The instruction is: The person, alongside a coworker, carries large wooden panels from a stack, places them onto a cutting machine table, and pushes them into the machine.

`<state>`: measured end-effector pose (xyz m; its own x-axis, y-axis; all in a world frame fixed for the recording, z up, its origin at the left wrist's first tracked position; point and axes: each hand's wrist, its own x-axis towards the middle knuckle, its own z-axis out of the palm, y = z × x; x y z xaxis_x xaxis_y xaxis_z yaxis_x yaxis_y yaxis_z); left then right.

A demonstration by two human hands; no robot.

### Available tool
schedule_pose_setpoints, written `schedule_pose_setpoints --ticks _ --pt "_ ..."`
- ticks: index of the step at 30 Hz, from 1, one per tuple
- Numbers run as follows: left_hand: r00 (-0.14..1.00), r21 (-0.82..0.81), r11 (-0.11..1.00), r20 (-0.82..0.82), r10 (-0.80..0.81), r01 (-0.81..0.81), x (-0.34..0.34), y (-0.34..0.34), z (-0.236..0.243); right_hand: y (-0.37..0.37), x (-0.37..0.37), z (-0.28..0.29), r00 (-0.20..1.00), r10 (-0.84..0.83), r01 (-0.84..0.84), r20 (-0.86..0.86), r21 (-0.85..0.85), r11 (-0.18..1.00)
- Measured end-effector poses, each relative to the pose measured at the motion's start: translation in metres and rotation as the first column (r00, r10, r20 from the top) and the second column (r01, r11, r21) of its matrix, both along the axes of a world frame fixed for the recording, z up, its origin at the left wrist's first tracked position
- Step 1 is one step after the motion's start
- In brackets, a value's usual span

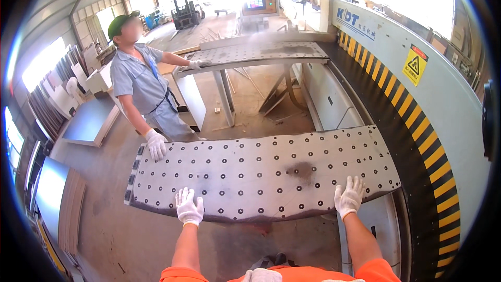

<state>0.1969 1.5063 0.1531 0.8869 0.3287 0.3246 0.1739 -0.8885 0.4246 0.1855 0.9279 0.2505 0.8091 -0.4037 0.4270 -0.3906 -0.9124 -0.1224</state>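
Observation:
A grey support table (255, 156) dotted with black round air holes stretches across in front of me, with a dark smudge right of its middle. My left hand (189, 206), in a white glove, lies on the table's near edge, fingers spread. My right hand (348, 196), gloved alike, rests open on that edge farther right. A co-worker (141, 78) in a light blue shirt stands at the left; their gloved hand (156, 145) touches the table's far left corner, and the other (197, 64) rests on a second holed table (269, 49) beyond.
A long grey machine (436, 102) with yellow-and-black stripes runs along the right. A control screen (259, 3) stands at the back, with a forklift (185, 11) behind on the left. Stacked boards (58, 201) lie at the lower left, more panels (90, 122) above them. Offcuts lie on the floor.

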Motion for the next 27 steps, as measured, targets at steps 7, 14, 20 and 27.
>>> schedule_pose_setpoints --ticks 7,14,20,27 --pt "1.000 0.006 1.000 0.015 -0.003 0.003 0.0009 0.0012 -0.0019 0.0003 -0.0001 0.0026 1.000 -0.002 0.002 -0.021 0.009 1.000" --pt "0.999 0.020 1.000 0.053 -0.005 0.004 0.0017 0.0019 -0.0051 0.0004 -0.0008 0.0028 1.000 0.002 -0.001 -0.030 0.021 1.000" --pt "0.999 0.029 1.000 0.048 0.005 -0.006 0.0028 0.0015 -0.0058 -0.0044 0.0008 -0.0035 1.000 -0.004 0.004 -0.021 0.008 1.000" --pt "1.000 0.015 1.000 0.024 0.004 -0.004 0.0022 0.0011 -0.0030 -0.0046 0.0014 -0.0063 1.000 -0.004 0.004 -0.002 0.003 1.000"
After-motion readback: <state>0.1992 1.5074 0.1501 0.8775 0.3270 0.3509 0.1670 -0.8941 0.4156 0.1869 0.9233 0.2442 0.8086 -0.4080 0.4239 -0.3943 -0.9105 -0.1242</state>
